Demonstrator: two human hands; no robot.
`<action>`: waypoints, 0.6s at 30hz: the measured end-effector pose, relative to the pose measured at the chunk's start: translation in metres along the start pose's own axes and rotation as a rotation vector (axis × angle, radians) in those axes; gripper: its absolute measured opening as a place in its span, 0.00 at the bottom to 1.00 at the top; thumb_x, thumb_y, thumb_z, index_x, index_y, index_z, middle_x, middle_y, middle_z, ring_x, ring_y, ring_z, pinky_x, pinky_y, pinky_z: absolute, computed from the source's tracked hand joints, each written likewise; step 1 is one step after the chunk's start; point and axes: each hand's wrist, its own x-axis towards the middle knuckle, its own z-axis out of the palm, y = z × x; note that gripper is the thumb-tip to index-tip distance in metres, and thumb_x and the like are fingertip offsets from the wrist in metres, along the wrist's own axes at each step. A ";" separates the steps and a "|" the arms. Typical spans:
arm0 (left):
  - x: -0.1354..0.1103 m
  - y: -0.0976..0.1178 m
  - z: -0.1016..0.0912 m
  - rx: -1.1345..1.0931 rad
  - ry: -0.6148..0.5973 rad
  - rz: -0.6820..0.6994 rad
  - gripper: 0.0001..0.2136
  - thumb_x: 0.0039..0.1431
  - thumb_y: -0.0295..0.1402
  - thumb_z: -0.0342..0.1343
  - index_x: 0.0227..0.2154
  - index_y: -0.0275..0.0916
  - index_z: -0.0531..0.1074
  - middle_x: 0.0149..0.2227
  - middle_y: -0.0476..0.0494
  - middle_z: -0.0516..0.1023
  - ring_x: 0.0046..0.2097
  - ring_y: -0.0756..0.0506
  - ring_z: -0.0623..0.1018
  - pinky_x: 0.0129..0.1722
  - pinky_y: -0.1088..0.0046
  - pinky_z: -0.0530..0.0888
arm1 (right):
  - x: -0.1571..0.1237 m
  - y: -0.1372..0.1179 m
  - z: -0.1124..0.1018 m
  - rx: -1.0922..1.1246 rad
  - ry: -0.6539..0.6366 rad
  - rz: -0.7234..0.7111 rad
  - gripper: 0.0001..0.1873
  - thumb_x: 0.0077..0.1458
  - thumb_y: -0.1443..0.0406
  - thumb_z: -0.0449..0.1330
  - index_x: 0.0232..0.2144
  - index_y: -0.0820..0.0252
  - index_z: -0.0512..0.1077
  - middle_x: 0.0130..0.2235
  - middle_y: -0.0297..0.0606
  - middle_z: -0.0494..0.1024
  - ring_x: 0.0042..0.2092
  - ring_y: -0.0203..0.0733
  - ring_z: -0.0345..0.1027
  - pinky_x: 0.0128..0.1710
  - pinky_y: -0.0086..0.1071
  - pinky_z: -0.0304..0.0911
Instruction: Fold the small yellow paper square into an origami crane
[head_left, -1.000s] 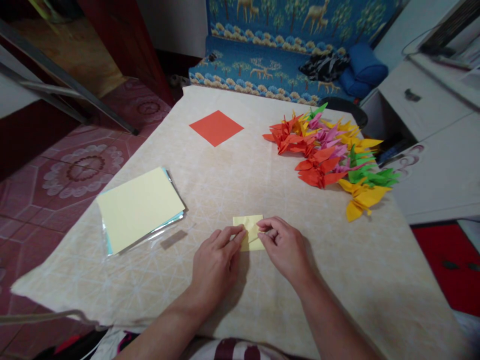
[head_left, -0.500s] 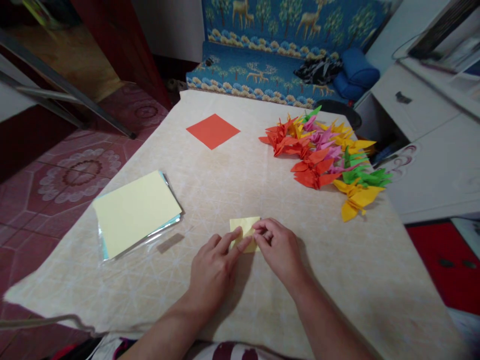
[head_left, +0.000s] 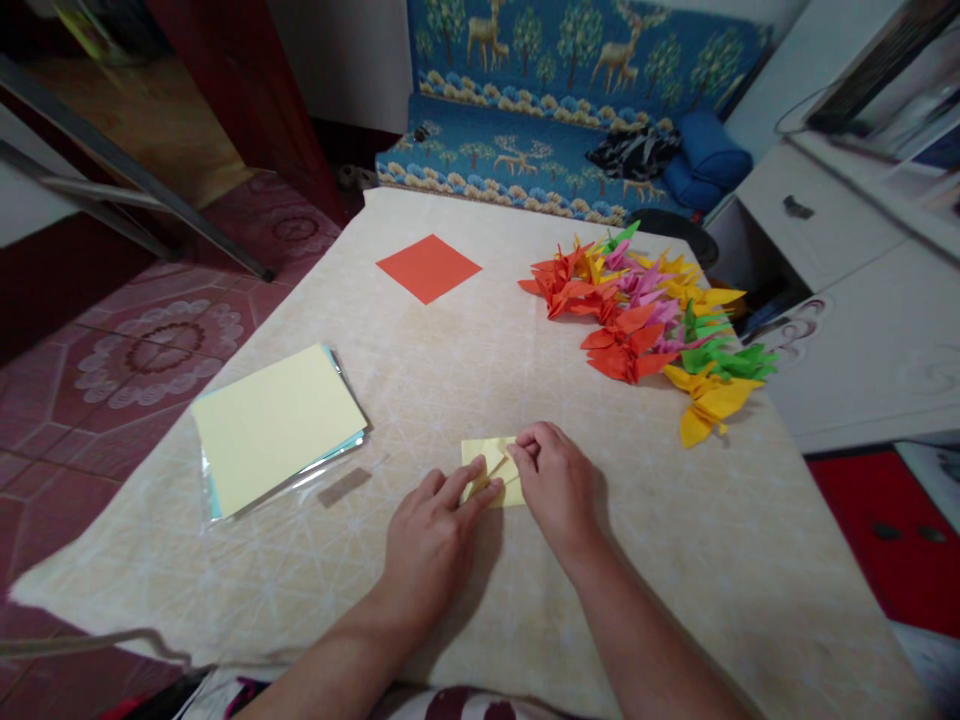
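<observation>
A small pale yellow folded paper (head_left: pixel 513 492) lies on the table in front of me, with a flap partly lifted at its middle. My left hand (head_left: pixel 431 525) rests on its left side, index finger and thumb apart and pressing it down. At the right, my right hand (head_left: pixel 555 480) is closed, pinching the raised flap between thumb and index finger; its other fingers are curled in. Part of the paper is hidden under both hands.
A stack of yellow and blue-green sheets (head_left: pixel 281 425) in clear film lies at the left. A red-orange paper square (head_left: pixel 429 268) is farther back. Several folded paper cranes (head_left: pixel 626 340) crowd the right side of the table (head_left: pixel 450 370). A blue patterned sofa (head_left: pixel 517 155) stands behind.
My right hand has pulled the flap of the yellow paper up and slightly to the right, so a fold now shows. My left hand stays on the paper. The view has shifted slightly.
</observation>
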 end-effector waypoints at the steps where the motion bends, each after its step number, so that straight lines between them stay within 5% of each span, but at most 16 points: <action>1: 0.000 0.000 0.000 -0.007 0.000 -0.003 0.22 0.56 0.23 0.49 0.51 0.53 0.68 0.56 0.53 0.67 0.42 0.42 0.70 0.39 0.62 0.73 | 0.001 0.001 0.000 -0.005 0.024 0.009 0.02 0.53 0.68 0.55 0.29 0.57 0.67 0.32 0.34 0.73 0.34 0.37 0.66 0.32 0.29 0.57; 6: 0.000 -0.001 0.001 -0.028 0.021 0.000 0.22 0.56 0.23 0.49 0.51 0.51 0.68 0.56 0.53 0.68 0.42 0.42 0.70 0.40 0.61 0.73 | 0.002 0.008 0.001 0.079 0.120 0.013 0.10 0.55 0.70 0.51 0.38 0.59 0.69 0.39 0.40 0.73 0.41 0.40 0.67 0.40 0.31 0.60; 10: 0.000 -0.001 0.003 -0.047 0.056 0.000 0.22 0.56 0.23 0.49 0.52 0.48 0.67 0.55 0.53 0.69 0.40 0.42 0.70 0.38 0.62 0.73 | -0.001 0.007 -0.001 0.155 0.069 0.036 0.13 0.58 0.65 0.49 0.43 0.60 0.68 0.39 0.41 0.75 0.40 0.40 0.68 0.38 0.31 0.61; 18: -0.003 -0.005 0.009 -0.073 0.143 0.047 0.18 0.54 0.22 0.51 0.45 0.47 0.72 0.52 0.50 0.73 0.37 0.43 0.72 0.36 0.63 0.72 | 0.014 -0.012 -0.015 0.048 -0.175 0.176 0.16 0.50 0.51 0.57 0.30 0.56 0.72 0.26 0.35 0.75 0.26 0.37 0.65 0.25 0.28 0.53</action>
